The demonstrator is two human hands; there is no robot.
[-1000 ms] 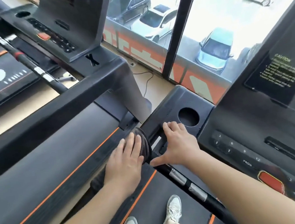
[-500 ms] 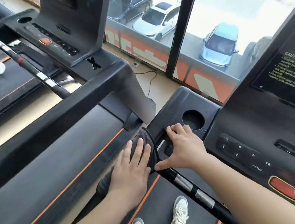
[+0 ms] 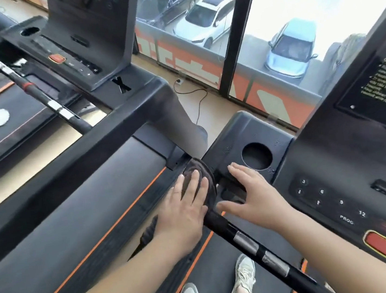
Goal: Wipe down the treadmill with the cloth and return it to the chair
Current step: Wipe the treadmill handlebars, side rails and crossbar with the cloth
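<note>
The treadmill (image 3: 329, 154) looks only partly wiped, with lots left to do. The left hand (image 3: 185, 210) lies flat, pressing the dark cloth (image 3: 195, 166) onto the top of the handle bar (image 3: 247, 239), and the right hand (image 3: 254, 195) rests open beside the cup hole (image 3: 256, 156). No chair shows, so the cloth is not back yet.

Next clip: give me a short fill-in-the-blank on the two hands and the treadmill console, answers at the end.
1. The left hand presses flat on a dark brown ____.
2. The right hand rests open on the black treadmill console, beside its ____ hole.
3. The oval button on that console is coloured ____.
Missing words: cloth; round; red.
</note>
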